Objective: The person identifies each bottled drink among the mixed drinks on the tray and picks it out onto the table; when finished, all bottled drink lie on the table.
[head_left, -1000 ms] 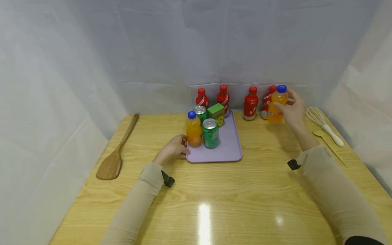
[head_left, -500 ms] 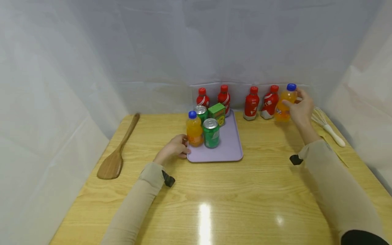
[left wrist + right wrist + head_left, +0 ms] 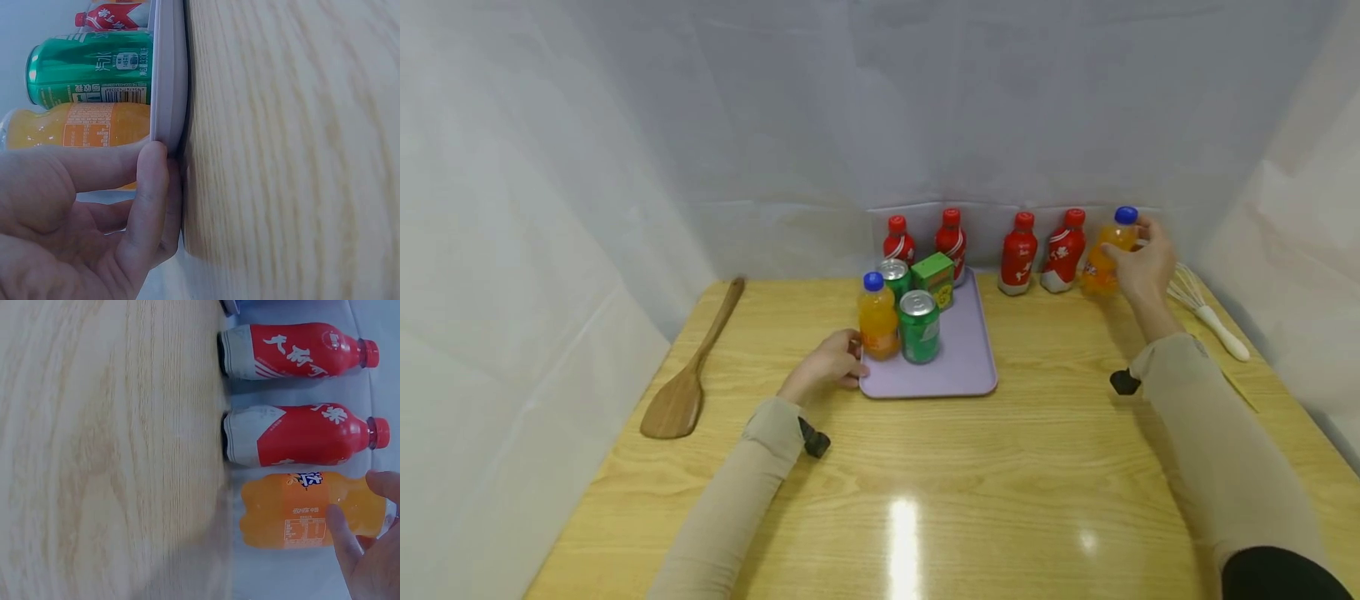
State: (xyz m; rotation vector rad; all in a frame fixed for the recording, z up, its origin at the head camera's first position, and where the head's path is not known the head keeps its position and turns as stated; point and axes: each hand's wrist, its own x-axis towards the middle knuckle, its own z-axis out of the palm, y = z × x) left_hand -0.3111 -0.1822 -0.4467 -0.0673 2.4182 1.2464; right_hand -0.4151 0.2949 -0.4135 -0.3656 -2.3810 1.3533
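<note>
My left hand (image 3: 829, 363) pinches the left rim of a lilac tray (image 3: 973, 367) between thumb and fingertips. On the tray stand an orange soda bottle (image 3: 877, 321) with a blue cap, a green soda can (image 3: 919, 329), a second green can (image 3: 894, 273) and a green drink carton (image 3: 934, 279). My right hand (image 3: 1146, 260) grips another orange soda bottle (image 3: 284, 509) by its upper part. That bottle is upright, its base slightly above the table in the right wrist view. Directly left of it stands a red bottle (image 3: 1064, 252), with another red bottle (image 3: 1018, 254) beyond.
Two more red bottles, one at left (image 3: 898, 240) and one at right (image 3: 952, 242), stand at the tray's back. A wooden spatula (image 3: 681, 392) lies on the left. A whisk (image 3: 1213, 321) and a yellow utensil (image 3: 1240, 387) lie on the right. White cloth (image 3: 820, 125) encloses the table.
My right hand has carried the orange soda bottle rightward, from in front of the rightmost red bottle to its right side. My left hand has stayed at the tray's rim.
</note>
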